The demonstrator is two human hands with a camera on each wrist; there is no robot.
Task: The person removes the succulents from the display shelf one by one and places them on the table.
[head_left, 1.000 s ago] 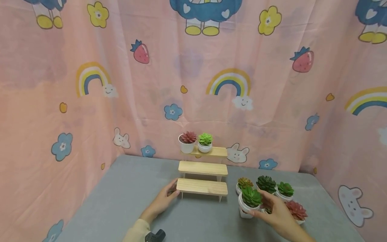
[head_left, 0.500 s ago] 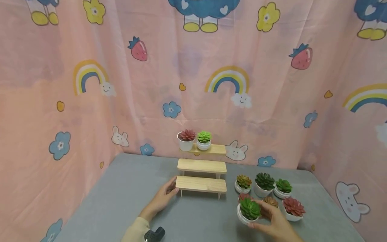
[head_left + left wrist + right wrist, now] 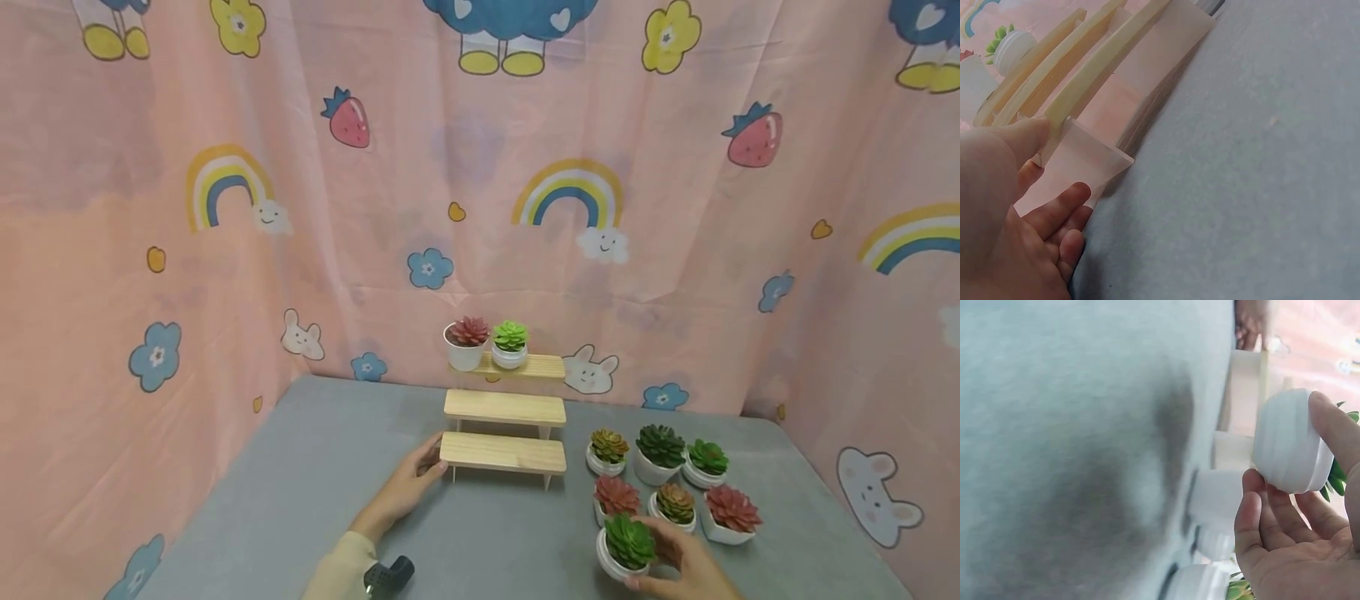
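My right hand (image 3: pixel 686 565) grips a green potted succulent (image 3: pixel 628 542) by its round white pot (image 3: pixel 1291 440), thumb on one side and fingers on the other. In the right wrist view the pot is raised above the grey tabletop. My left hand (image 3: pixel 403 486) pinches the left end of the lowest shelf on a three-tier wooden display stand (image 3: pixel 502 452). Its thumb lies at the shelf's end in the left wrist view, and the other fingers are beside the clear leg (image 3: pixel 1085 162). On the top shelf stand a red succulent (image 3: pixel 467 343) and a bright green succulent (image 3: pixel 510 343), both in white pots.
Several more potted succulents cluster right of the stand, among them a dark green one (image 3: pixel 658 454), a red one (image 3: pixel 617 497) close behind the held pot, and another red one (image 3: pixel 731 514). A pink patterned curtain (image 3: pixel 480 208) hangs behind the grey table (image 3: pixel 315 450).
My right hand has drawn the green succulent toward the table's front, uncovering the red and brownish succulents behind it. The left hand keeps its place on the stand.
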